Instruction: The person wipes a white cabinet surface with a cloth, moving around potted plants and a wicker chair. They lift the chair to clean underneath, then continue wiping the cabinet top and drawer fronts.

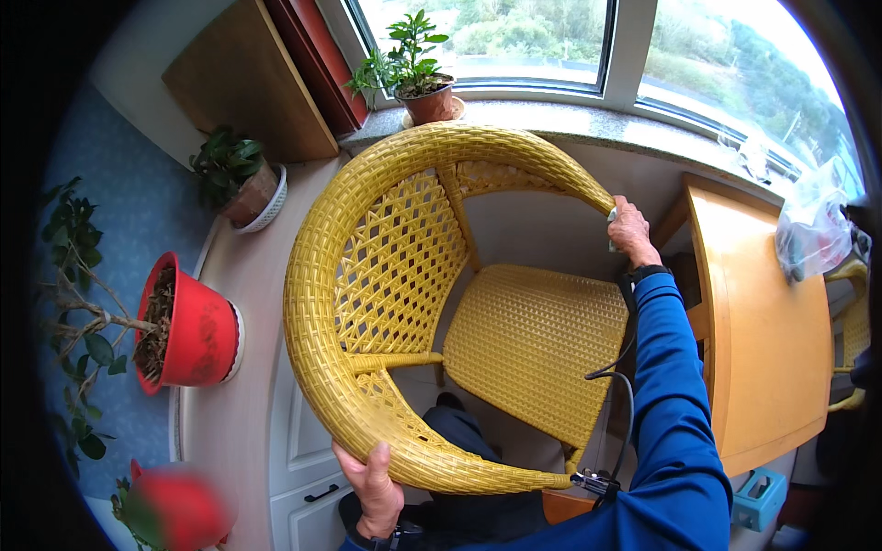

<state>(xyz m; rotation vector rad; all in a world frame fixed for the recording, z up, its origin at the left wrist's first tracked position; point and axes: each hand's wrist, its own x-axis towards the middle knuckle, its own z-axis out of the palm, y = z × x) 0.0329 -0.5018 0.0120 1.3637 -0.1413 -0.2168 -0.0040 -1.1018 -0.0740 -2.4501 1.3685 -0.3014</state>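
A yellow woven wicker armchair (537, 317) fills the middle of the view, its rounded back and arm rim curving toward the left. At the near part of that rim, my left hand (372, 487) grips the weave with the thumb on top. My right arm stretches forward to the far armrest end, where my right hand (632, 230) is closed. A bit of pale, cloth-like material (613, 230) shows between its fingers and the armrest. The rest of that material is hidden under the hand. A black cable (629, 404) hangs beside my right sleeve.
A wooden table (763, 321) with a clear plastic bag (814, 225) stands at right. Potted plants line the left counter (262, 275), including a red pot (204, 331); another pot (429, 101) sits on the windowsill (588, 124). A blue plastic stool (759, 499) is lower right.
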